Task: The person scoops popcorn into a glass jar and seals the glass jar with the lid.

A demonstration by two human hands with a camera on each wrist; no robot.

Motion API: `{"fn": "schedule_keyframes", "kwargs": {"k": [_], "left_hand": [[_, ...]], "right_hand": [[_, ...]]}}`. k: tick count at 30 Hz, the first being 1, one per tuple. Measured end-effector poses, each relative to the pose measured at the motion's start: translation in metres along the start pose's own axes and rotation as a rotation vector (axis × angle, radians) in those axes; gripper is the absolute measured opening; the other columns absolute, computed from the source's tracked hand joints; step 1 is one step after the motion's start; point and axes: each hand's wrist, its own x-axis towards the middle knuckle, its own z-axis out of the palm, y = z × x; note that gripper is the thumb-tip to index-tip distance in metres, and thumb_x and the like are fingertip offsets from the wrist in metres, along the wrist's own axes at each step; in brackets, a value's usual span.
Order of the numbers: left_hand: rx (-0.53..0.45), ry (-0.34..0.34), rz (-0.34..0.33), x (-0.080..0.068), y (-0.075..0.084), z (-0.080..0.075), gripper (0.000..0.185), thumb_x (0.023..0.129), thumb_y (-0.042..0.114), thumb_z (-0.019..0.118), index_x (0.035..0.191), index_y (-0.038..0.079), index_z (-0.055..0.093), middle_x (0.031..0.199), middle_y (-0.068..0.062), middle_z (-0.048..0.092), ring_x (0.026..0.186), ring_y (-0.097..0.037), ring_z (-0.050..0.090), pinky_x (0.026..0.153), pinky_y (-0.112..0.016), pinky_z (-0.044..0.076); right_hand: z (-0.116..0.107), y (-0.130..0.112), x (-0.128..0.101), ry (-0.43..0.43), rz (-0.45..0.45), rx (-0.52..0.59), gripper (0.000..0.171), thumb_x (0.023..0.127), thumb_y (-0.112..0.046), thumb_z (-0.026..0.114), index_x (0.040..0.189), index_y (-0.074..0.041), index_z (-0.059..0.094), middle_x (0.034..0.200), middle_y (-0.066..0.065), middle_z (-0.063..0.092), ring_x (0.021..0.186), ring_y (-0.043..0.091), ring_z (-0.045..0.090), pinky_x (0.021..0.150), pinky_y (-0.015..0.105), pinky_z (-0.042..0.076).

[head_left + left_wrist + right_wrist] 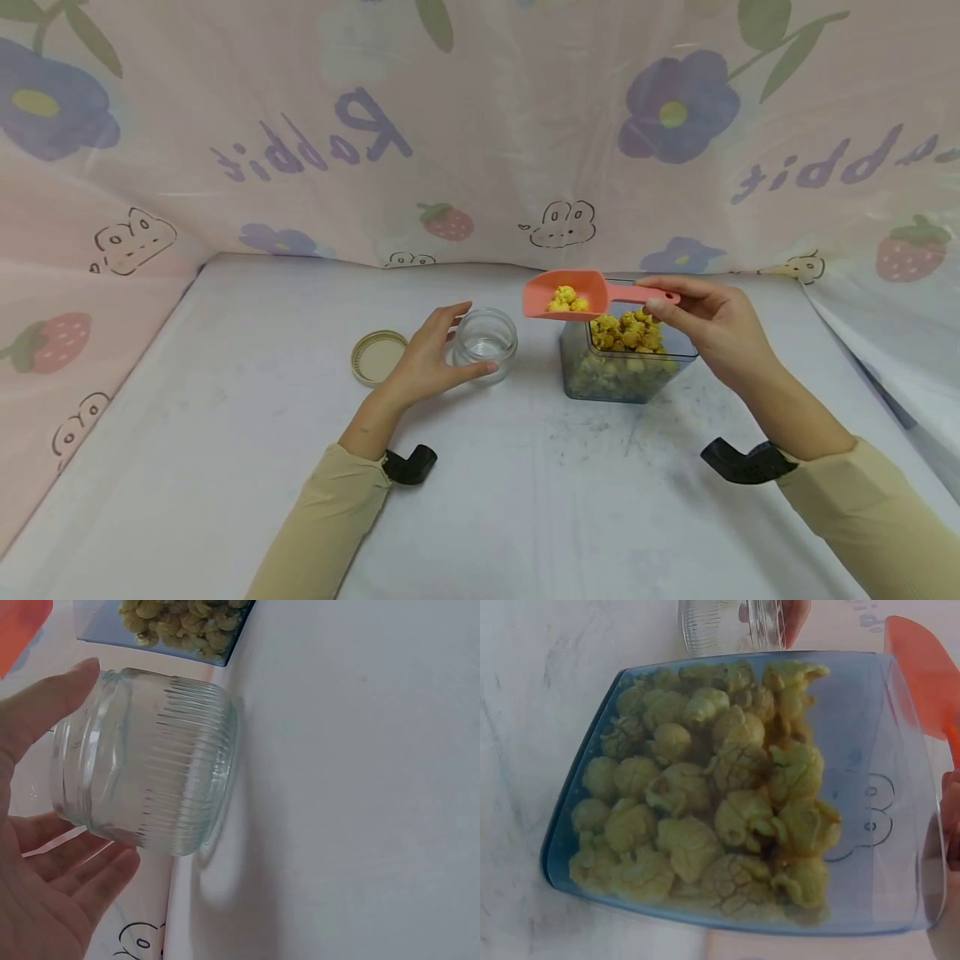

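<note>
In the head view my right hand [716, 321] pinches the handle of a coral-red scoop [534, 298], held level above the left part of a clear bluish bin. Yellow popcorn [564, 300] lies in the scoop. More popcorn [705, 795] fills much of the bin [900, 900], as the right wrist view shows. My left hand [431, 354] curves around a glass jar [487, 335] that stands upright on the table, thumb in front and fingers on the far left side. Ribbed walls and a threaded, lidless mouth show on the jar [157, 757], which has no popcorn in it.
Left of the jar a round gold-rimmed lid [378, 358] lies on the white tabletop [480, 517], partly behind the left hand. A pink printed curtain [480, 125] hangs along the back and sides. Black wrist mounts [411, 465] sit on both forearms.
</note>
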Motion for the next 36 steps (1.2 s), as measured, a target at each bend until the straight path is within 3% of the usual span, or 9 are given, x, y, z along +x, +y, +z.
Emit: {"fn": "schedule_keyframes", "kwargs": {"k": [4,14,21,28,36], "left_hand": [[0.005,-0.001,0.011,0.0,-0.001,0.001,0.084,0.075,0.024,0.083,0.141,-0.001,0.039,0.138,-0.015,0.047,0.128,-0.028,0.046,0.106,-0.039,0.044],[-0.052,-0.026,-0.026,0.002,-0.008,0.002,0.077,0.075,0.022,0.082,0.138,0.0,0.043,0.135,-0.015,0.052,0.126,-0.028,0.049,0.104,-0.038,0.045],[-0.098,-0.037,-0.057,0.002,-0.01,0.003,0.077,0.076,0.021,0.082,0.139,0.003,0.042,0.136,-0.013,0.05,0.127,-0.027,0.048,0.105,-0.039,0.044],[-0.121,-0.041,-0.089,0.001,-0.01,0.003,0.078,0.076,0.022,0.082,0.14,0.007,0.04,0.139,-0.01,0.048,0.128,-0.026,0.047,0.106,-0.039,0.043],[-0.133,-0.038,-0.095,0.001,-0.012,0.004,0.078,0.077,0.022,0.082,0.141,0.007,0.04,0.141,-0.011,0.047,0.13,-0.026,0.045,0.107,-0.039,0.042]], "right_hand": [[0.001,-0.001,0.003,-0.007,0.025,-0.017,0.025,0.091,0.001,0.062,0.112,-0.008,0.07,0.091,-0.005,0.066,0.074,0.009,0.058,0.072,0.013,0.052],[0.007,-0.004,0.009,-0.043,0.099,-0.25,0.028,0.092,-0.009,0.063,0.119,-0.011,0.067,0.097,-0.008,0.062,0.08,0.011,0.059,0.073,0.014,0.053],[0.012,-0.004,0.014,-0.052,0.143,-0.282,0.029,0.093,-0.016,0.063,0.122,-0.012,0.066,0.099,-0.008,0.061,0.081,0.011,0.056,0.071,0.015,0.052],[0.016,-0.006,0.018,-0.071,0.154,-0.327,0.03,0.093,-0.021,0.064,0.121,-0.013,0.066,0.094,-0.01,0.061,0.079,0.013,0.058,0.058,0.022,0.047],[0.02,-0.006,0.023,-0.104,0.151,-0.377,0.035,0.092,-0.024,0.065,0.123,-0.006,0.064,0.096,-0.008,0.062,0.08,0.015,0.059,0.06,0.02,0.05]]}}
